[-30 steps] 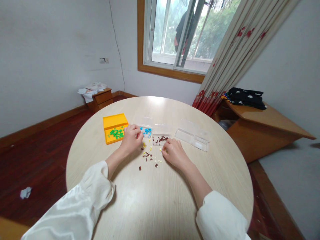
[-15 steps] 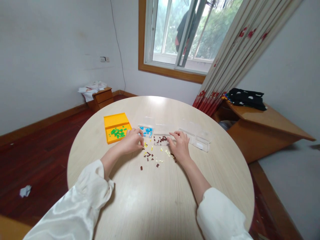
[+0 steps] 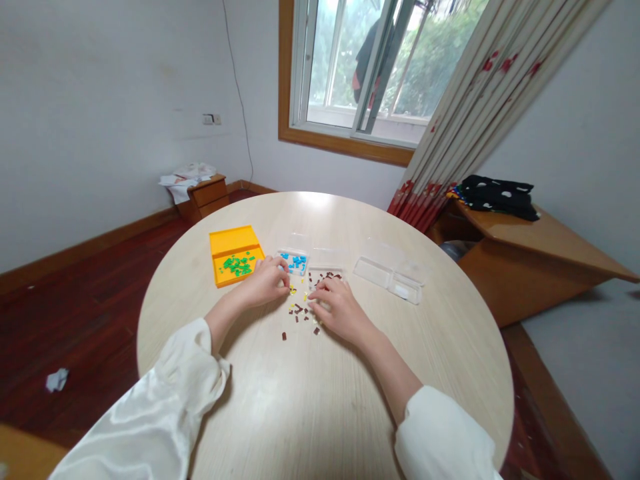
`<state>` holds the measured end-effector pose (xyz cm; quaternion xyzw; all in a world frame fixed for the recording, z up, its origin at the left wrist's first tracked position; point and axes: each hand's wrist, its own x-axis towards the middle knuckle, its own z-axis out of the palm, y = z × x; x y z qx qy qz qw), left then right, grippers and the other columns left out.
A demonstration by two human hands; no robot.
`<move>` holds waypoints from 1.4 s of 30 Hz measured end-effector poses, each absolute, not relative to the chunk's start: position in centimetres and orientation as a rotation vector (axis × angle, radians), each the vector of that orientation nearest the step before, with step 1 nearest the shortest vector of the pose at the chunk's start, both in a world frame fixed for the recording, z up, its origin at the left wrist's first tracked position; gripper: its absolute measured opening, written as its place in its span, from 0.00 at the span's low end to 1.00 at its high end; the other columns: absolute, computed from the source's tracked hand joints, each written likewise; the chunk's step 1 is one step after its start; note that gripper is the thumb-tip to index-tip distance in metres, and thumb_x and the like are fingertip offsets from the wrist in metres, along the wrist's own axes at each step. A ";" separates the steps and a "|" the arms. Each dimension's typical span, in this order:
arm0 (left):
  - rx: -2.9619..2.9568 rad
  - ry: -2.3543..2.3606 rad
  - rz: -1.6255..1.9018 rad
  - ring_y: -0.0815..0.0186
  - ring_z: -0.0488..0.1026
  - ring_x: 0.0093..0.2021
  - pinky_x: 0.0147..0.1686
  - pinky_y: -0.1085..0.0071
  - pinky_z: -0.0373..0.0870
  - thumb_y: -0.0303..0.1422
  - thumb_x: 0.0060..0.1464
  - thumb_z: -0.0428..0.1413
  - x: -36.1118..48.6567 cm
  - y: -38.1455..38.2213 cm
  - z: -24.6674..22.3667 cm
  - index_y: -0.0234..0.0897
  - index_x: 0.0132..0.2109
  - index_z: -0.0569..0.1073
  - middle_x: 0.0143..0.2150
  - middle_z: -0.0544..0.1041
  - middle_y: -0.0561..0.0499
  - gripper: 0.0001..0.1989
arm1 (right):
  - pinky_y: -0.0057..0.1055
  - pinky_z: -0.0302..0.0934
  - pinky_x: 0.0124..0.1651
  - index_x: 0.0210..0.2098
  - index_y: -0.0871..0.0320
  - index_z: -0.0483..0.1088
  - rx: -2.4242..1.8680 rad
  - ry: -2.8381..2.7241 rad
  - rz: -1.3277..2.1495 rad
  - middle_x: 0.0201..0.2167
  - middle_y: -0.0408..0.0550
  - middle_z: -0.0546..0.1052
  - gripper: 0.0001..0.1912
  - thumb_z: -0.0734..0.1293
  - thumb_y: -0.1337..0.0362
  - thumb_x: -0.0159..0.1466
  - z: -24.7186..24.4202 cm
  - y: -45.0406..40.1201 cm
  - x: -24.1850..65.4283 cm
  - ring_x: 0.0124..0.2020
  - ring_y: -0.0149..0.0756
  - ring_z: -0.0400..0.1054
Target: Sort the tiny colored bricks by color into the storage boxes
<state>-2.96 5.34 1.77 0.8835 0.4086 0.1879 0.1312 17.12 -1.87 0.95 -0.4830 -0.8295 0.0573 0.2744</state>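
My left hand (image 3: 270, 279) rests low over the table between the yellow box and the loose pieces. Its fingers are curled together, and whatever they pinch is too small to make out. Over the loose pieces hovers my right hand (image 3: 339, 308), fingers apart, partly covering the pale ones. Small brown bricks (image 3: 299, 309) lie scattered between the hands, with a few yellow bricks (image 3: 293, 289) by the left fingertips. Just beyond my right hand, a clear box (image 3: 312, 285) contains more brown bricks. A second clear box of blue bricks (image 3: 295, 261) stands behind my left fingers.
The open yellow box (image 3: 235, 237) holds green bricks (image 3: 237, 265) at the left. An open clear case (image 3: 373, 271) lies to the right on the round table (image 3: 320, 407). A window, a curtain and a side cabinet (image 3: 545, 257) are beyond the table.
My right hand has moved left and toward me, from beside the brown-brick box to over the loose pieces. My left hand stays nearly in place.
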 end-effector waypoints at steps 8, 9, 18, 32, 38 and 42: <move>2.387 1.268 1.245 0.63 0.63 0.43 0.47 0.63 0.60 0.28 0.52 0.57 -0.8 5.2 1.1 0.38 0.32 0.76 0.43 0.69 0.48 0.04 | 0.35 0.52 0.45 0.33 0.57 0.75 -1.316 -2.387 0.210 0.35 0.48 0.71 0.05 0.66 0.70 0.60 0.8 -2.1 16.5 0.41 0.37 0.61; 2.387 1.245 1.260 0.63 0.63 0.43 0.47 0.63 0.60 0.28 0.52 0.57 -0.3 5.0 0.9 0.38 0.32 0.76 0.43 0.70 0.48 0.03 | 0.35 0.52 0.45 0.33 0.58 0.75 -1.318 -2.392 0.221 0.35 0.48 0.72 0.04 0.67 0.70 0.59 0.8 -2.1 16.5 0.40 0.37 0.61; 2.483 1.146 1.081 0.60 0.61 0.48 0.50 0.59 0.58 0.29 0.53 0.56 2.3 4.6 -0.8 0.43 0.43 0.76 0.49 0.68 0.48 0.09 | 0.35 0.53 0.45 0.31 0.58 0.74 -1.285 -2.321 0.243 0.34 0.47 0.72 0.03 0.67 0.70 0.59 0.8 -2.0 16.8 0.41 0.37 0.63; 2.465 1.371 0.629 0.54 0.64 0.47 0.46 0.55 0.58 0.32 0.50 0.57 -1.6 5.8 0.4 0.38 0.30 0.78 0.45 0.70 0.45 0.06 | 0.37 0.51 0.43 0.39 0.57 0.74 -1.594 -1.789 -0.058 0.37 0.51 0.72 0.09 0.63 0.66 0.62 -0.3 0.4 19.5 0.42 0.41 0.62; 2.492 1.297 0.551 0.55 0.65 0.47 0.46 0.56 0.59 0.30 0.49 0.57 -1.5 6.0 -0.1 0.40 0.31 0.79 0.43 0.71 0.45 0.05 | 0.36 0.51 0.46 0.35 0.56 0.75 -1.392 -2.228 0.189 0.38 0.49 0.73 0.08 0.65 0.72 0.59 0.6 -1.0 19.1 0.44 0.38 0.63; 2.479 1.295 0.541 0.55 0.65 0.47 0.46 0.56 0.60 0.28 0.49 0.57 -1.4 6.1 -0.2 0.40 0.30 0.79 0.42 0.72 0.46 0.06 | 0.36 0.50 0.45 0.31 0.56 0.76 -1.423 -2.358 0.287 0.36 0.48 0.73 0.08 0.65 0.74 0.59 0.9 -1.5 19.1 0.42 0.37 0.64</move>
